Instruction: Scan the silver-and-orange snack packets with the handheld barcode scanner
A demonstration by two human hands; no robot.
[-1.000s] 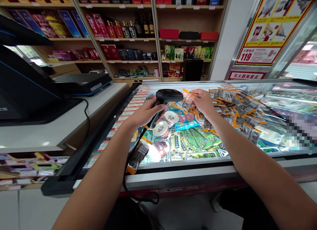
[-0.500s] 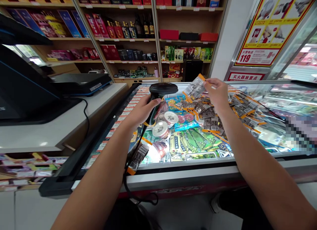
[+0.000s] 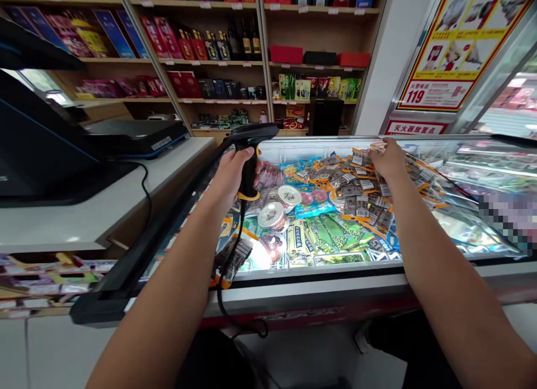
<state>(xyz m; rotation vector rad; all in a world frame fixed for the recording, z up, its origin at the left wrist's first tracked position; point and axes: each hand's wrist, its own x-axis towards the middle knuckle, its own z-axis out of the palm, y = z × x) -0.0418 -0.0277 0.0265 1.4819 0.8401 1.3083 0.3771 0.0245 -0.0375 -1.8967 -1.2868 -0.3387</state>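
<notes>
My left hand (image 3: 235,174) is wrapped round the handle of a black and yellow barcode scanner (image 3: 250,164), held above the left part of the open chest freezer (image 3: 310,285). A black cable runs down from the handle. My right hand (image 3: 389,160) is over the pile of clear, orange-edged packets (image 3: 354,182) with dark contents. Its fingers are bent in on a packet (image 3: 381,183) at the pile's right side, partly hidden by the hand. One more such packet (image 3: 237,259) lies at the freezer's front left corner, behind the cable.
Round tubs (image 3: 272,214) and green bags (image 3: 331,232) lie in the freezer. On the left, a counter (image 3: 163,179) carries a scale (image 3: 138,137) and a dark screen unit (image 3: 37,137). Shelves (image 3: 201,62) stand behind, and a pillar with a poster (image 3: 453,53) is at right.
My right hand has moved right and down onto the pile; the packet it held up is no longer raised there. The scanner has shifted left and up in my left hand.
</notes>
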